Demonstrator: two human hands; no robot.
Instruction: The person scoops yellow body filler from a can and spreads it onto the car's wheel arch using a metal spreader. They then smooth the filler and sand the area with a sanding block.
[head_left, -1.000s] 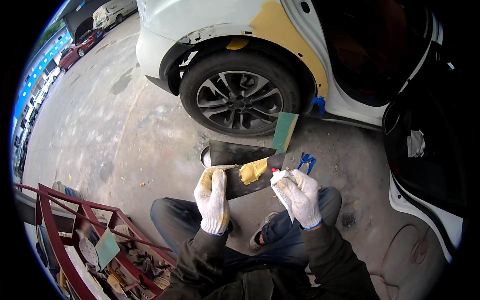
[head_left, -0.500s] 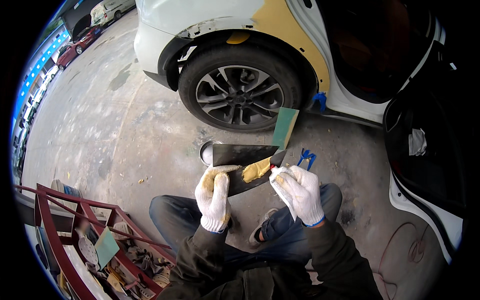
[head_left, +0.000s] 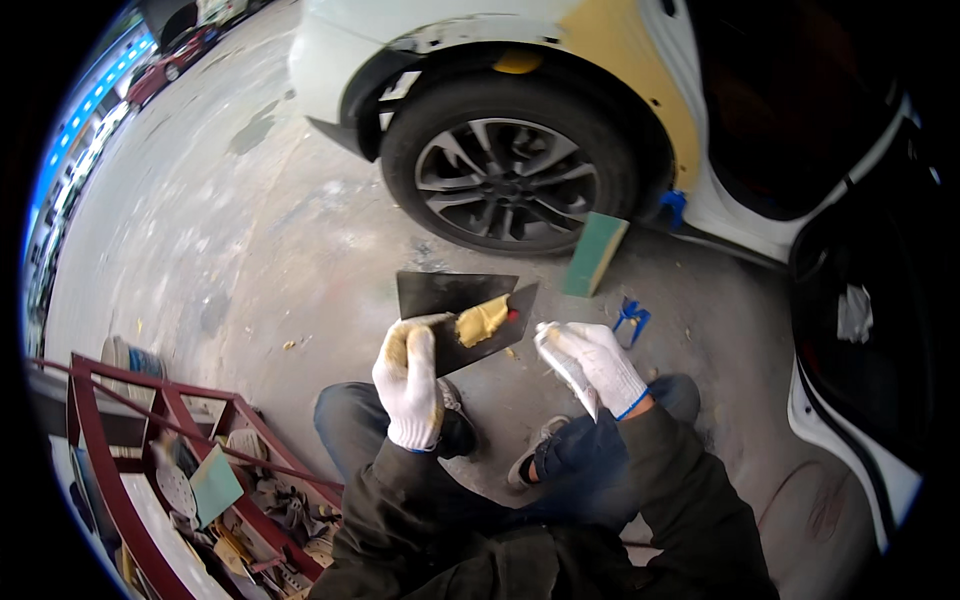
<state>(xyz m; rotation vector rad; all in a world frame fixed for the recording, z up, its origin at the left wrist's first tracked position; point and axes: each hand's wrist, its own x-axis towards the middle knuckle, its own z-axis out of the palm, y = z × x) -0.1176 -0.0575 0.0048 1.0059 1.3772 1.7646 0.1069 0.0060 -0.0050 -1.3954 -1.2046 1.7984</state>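
Note:
In my gloved left hand [head_left: 408, 385] are two dark, flat putty spreaders, fingers closed round their near ends. The nearer spreader [head_left: 488, 345] carries a thick smear of yellow filler paste [head_left: 483, 320] and a small red dab [head_left: 513, 315] near its right end. The farther spreader [head_left: 440, 290] looks bare. Just right of them, apart from the plates, my gloved right hand [head_left: 595, 362] is closed on a white squeeze tube [head_left: 566, 368], whose flattened end points toward me.
Ahead stands a white car with a wheel [head_left: 508, 180] and a yellow-filled panel [head_left: 650, 80]. A green board [head_left: 596, 255] leans near the tyre, beside a blue clip-like piece [head_left: 631, 322]. An open car door [head_left: 850, 400] is at right, a red tool rack [head_left: 180, 420] at lower left.
My right hand has drawn the tube away from the spreader, and a red dab now shows beside the paste. Both spreaders moved left with my left hand. The view has shifted; a round tin is now hidden.

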